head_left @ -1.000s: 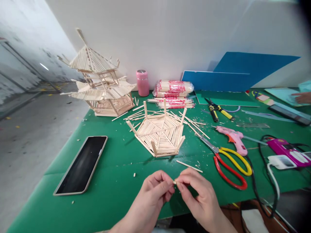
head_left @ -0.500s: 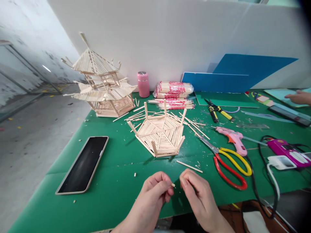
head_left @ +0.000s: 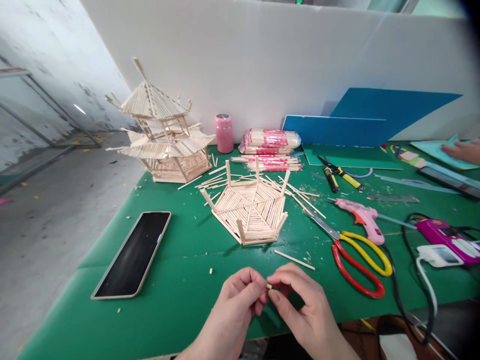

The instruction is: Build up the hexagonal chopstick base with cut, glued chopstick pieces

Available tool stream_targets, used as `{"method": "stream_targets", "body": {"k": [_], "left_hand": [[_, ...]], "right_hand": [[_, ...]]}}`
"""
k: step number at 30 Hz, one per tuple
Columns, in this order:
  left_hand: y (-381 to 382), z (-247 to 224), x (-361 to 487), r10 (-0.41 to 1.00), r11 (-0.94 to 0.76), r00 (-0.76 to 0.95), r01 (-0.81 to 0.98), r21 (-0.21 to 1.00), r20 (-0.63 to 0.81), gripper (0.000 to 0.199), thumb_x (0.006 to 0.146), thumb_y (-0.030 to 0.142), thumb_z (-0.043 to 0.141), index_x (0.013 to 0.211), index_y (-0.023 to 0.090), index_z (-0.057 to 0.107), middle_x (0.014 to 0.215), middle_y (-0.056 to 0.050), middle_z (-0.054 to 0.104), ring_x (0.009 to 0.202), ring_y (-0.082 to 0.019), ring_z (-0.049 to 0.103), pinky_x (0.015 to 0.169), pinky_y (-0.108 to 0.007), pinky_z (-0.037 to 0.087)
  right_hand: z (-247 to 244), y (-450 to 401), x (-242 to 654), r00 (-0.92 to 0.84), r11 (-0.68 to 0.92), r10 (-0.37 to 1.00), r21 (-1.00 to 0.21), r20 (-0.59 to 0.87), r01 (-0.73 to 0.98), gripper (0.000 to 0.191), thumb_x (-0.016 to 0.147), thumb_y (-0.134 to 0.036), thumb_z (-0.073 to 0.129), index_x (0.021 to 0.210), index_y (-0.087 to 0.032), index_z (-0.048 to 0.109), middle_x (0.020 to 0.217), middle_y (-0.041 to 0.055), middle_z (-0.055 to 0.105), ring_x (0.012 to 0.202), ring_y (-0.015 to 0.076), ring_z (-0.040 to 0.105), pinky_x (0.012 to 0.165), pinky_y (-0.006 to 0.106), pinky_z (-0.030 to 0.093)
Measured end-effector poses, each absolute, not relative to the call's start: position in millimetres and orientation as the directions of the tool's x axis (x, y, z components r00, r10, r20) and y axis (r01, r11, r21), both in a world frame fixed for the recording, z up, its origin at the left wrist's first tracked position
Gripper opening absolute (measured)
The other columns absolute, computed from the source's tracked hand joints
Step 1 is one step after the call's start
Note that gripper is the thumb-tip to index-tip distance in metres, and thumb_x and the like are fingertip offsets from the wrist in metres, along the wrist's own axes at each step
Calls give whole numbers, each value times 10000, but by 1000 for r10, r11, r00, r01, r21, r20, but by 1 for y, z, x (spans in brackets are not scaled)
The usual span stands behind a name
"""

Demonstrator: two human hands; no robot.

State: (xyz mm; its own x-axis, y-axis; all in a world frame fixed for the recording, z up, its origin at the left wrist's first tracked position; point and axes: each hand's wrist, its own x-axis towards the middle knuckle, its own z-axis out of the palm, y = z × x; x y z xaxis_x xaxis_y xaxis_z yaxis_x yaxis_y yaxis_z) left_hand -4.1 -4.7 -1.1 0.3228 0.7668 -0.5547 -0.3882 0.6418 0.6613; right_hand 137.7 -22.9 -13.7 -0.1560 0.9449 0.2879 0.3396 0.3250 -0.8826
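Observation:
Between the thumb and fingers of my left hand (head_left: 240, 302) is pinched a short piece of wooden stick (head_left: 269, 286). The thumb and forefinger of my right hand (head_left: 302, 300) close on its free end from the right. Just beyond both hands stands a hexagonal base (head_left: 249, 210) made of wooden sticks, with short upright posts at its corners. One loose wooden stick (head_left: 294, 260) lies near my right hand. Another small cut piece (head_left: 211, 271) rests on the green table to the left of my hands.
A stick pagoda (head_left: 161, 135) stands at the back left, beside a pink flask (head_left: 224, 134) and bagged sticks (head_left: 270, 145). A phone (head_left: 133, 255) lies left. To the right are scissors (head_left: 348, 250), a pink glue gun (head_left: 360, 217), pliers (head_left: 337, 175), cables and another person's hand (head_left: 463, 150).
My right hand has come leftward, and its thumb and forefinger have parted and met the short stick piece in my left hand. The view has shifted slightly.

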Motion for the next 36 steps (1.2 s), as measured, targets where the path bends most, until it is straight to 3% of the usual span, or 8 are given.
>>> {"method": "stream_targets", "body": {"k": [19,28,32,36], "left_hand": [[-8,2,-4,769,637,341,-336,694,-541,155,711,216,617,626,136,516,575,25,497,540,-65,373,554,-192,295],[-9,0,-4,784,605,344,-243,758,-516,215,684,301,666,617,141,537,560,24,503,512,-69,367,514,-202,276],[-5,0,-10,841,508,285,-124,852,-460,232,698,341,653,615,148,556,557,20,506,526,-84,386,518,-203,294],[6,2,-25,954,279,93,59,958,-284,222,698,354,647,606,164,579,566,13,525,564,-109,428,547,-211,322]], "right_hand": [[-15,-26,138,-135,306,952,-876,275,373,78,818,-151,506,764,-184,551,720,13,552,653,116,531,576,221,435],[-15,-29,139,-149,275,960,-891,237,361,72,821,-156,492,778,-188,540,740,12,544,659,115,525,582,229,436],[-20,-23,146,-75,266,963,-876,258,403,137,818,-191,510,952,-210,534,766,-1,558,665,111,526,620,229,454],[-31,2,161,99,226,935,-789,340,571,264,813,-232,515,1072,-200,474,837,30,560,694,138,521,645,279,466]]}}
